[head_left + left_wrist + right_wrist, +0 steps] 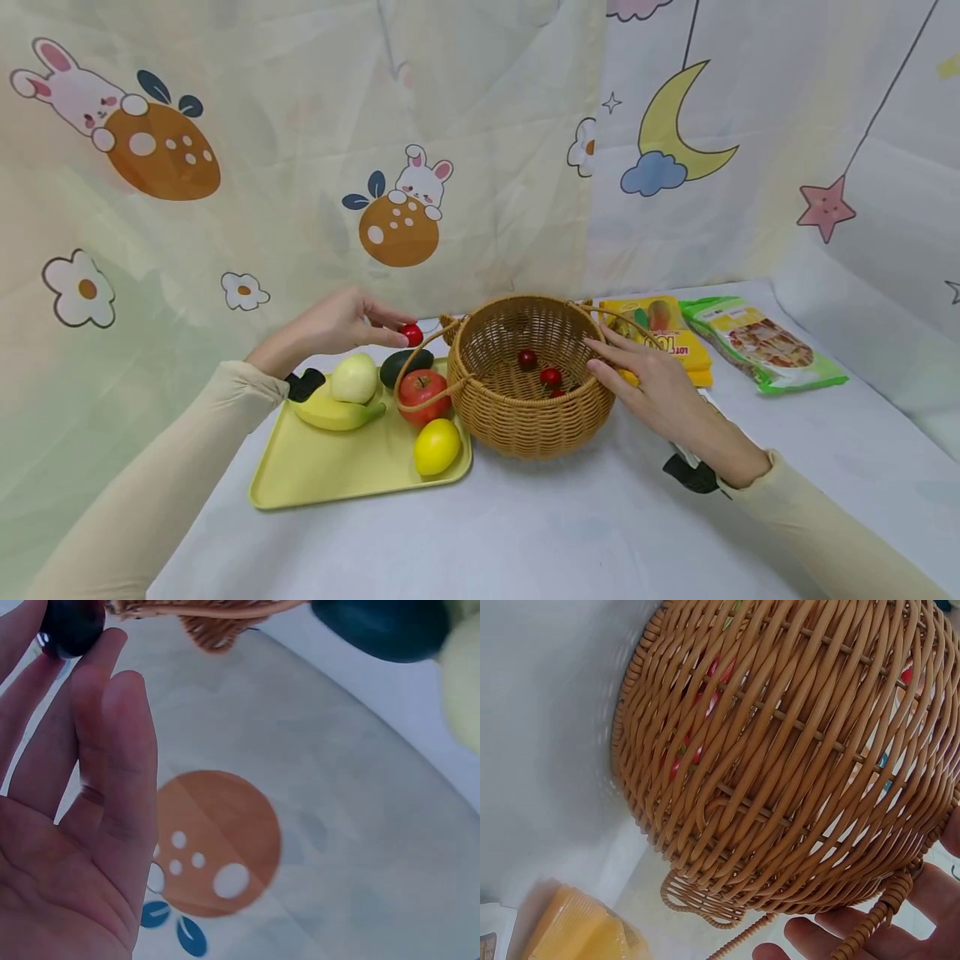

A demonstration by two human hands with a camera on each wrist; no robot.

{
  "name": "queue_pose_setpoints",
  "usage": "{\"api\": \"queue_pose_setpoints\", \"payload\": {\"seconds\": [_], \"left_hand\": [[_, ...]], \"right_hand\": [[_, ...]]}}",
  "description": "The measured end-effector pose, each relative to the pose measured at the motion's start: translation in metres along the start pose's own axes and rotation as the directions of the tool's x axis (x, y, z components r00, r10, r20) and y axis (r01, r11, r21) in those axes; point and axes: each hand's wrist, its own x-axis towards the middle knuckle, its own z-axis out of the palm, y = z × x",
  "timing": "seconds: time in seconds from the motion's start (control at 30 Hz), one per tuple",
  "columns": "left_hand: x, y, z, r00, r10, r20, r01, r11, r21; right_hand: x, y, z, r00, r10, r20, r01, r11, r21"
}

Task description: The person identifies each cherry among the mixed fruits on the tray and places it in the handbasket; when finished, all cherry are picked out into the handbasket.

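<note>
My left hand pinches a red cherry at its fingertips, left of the basket and above the tray's back edge. In the left wrist view the cherry looks dark and glossy. A round wicker basket stands upright with several cherries inside. Extended fingers of my right hand rest on the basket's right rim, by the base of a handle. The right wrist view shows the basket's woven side with those fingers behind the handle.
A yellow tray left of the basket carries a banana, a pale round fruit, a dark green avocado, an apple and a lemon. Yellow packages and a green snack bag lie at the right.
</note>
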Motion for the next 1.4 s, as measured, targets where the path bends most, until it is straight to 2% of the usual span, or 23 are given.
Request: {"api": "queue_pose_setpoints", "payload": {"seconds": [0.23,0.43,0.67,0.77,0.9,1.0,1.13,1.4], "left_hand": [[0.041,0.031,0.001,0.994,0.037,0.102,-0.038,0.999,0.002],[0.073,0.054,0.009,0.975,0.069,0.213,-0.062,0.997,-0.040],[0.104,0.076,0.027,0.953,0.132,0.272,-0.118,0.991,-0.068],[0.115,0.086,0.035,0.947,0.145,0.286,-0.126,0.988,-0.084],[0.128,0.097,0.045,0.933,0.187,0.307,-0.168,0.982,-0.088],[0.137,0.101,0.054,0.917,0.233,0.325,-0.219,0.972,-0.082],[0.145,0.101,0.065,0.909,0.256,0.328,-0.251,0.966,-0.059],[0.153,0.092,0.091,0.898,0.253,0.361,-0.252,0.966,-0.050]], "right_hand": [[0.001,0.000,0.000,1.000,0.005,0.007,-0.005,1.000,0.008],[0.000,-0.001,0.000,1.000,0.003,-0.001,-0.003,1.000,0.006],[0.001,-0.001,0.000,1.000,-0.009,-0.006,0.009,1.000,0.002],[0.001,-0.001,-0.002,1.000,-0.003,0.000,0.003,1.000,0.006],[0.001,-0.001,-0.002,1.000,0.004,0.007,-0.004,1.000,0.002],[0.001,0.000,0.000,1.000,0.007,0.012,-0.007,1.000,-0.002],[0.001,0.000,0.000,1.000,0.003,0.007,-0.003,1.000,-0.001],[0.001,0.000,0.000,1.000,-0.003,-0.003,0.003,1.000,-0.006]]}}
